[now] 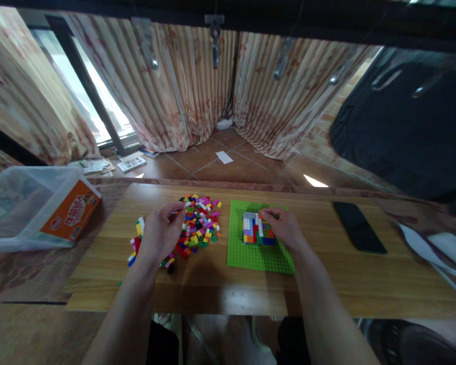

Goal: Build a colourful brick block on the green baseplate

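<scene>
My left hand hovers over the left side of a pile of loose toy bricks, thumb and forefinger drawn together in a pinch. A small red and green brick shows right by those fingertips; whether they hold it is unclear. On the right, a green studded baseplate lies on the table, carrying a rectangular build of many-coloured bricks. My right hand reaches over the build from the right. Its fingers close on an orange brick at the build's upper right, and they hide part of that edge.
The wooden table holds a dark phone at the right. Left of it stands a clear plastic bin with an orange label. White sheets lie at the right edge. Curtains hang behind, with clips on a bar overhead.
</scene>
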Tool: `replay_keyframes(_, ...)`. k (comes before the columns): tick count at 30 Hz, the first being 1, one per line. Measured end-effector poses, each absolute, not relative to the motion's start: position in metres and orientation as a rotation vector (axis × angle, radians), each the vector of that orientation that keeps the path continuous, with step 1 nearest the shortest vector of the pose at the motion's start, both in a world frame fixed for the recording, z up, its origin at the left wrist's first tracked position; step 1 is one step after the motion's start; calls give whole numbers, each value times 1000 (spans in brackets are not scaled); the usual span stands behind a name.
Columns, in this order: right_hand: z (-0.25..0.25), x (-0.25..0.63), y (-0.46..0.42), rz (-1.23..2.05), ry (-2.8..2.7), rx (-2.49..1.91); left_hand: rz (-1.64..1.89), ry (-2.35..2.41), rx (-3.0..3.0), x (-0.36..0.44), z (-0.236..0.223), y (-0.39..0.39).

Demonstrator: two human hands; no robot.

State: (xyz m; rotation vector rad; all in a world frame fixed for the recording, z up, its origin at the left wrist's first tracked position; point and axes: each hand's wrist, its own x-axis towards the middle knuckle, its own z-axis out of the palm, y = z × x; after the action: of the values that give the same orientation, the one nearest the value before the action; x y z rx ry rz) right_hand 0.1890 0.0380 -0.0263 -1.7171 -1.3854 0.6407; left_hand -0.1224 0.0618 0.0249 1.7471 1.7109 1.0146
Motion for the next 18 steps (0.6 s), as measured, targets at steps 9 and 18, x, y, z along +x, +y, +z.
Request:
replay_keyframes(9, -22, 187, 39, 645, -1496, -1705, 982, 1717, 1814, -124, 27, 60)
replay_keyframes(18, -20, 186, 38, 603, -1520, -1703, 847, 1291, 2033, -86, 27, 36)
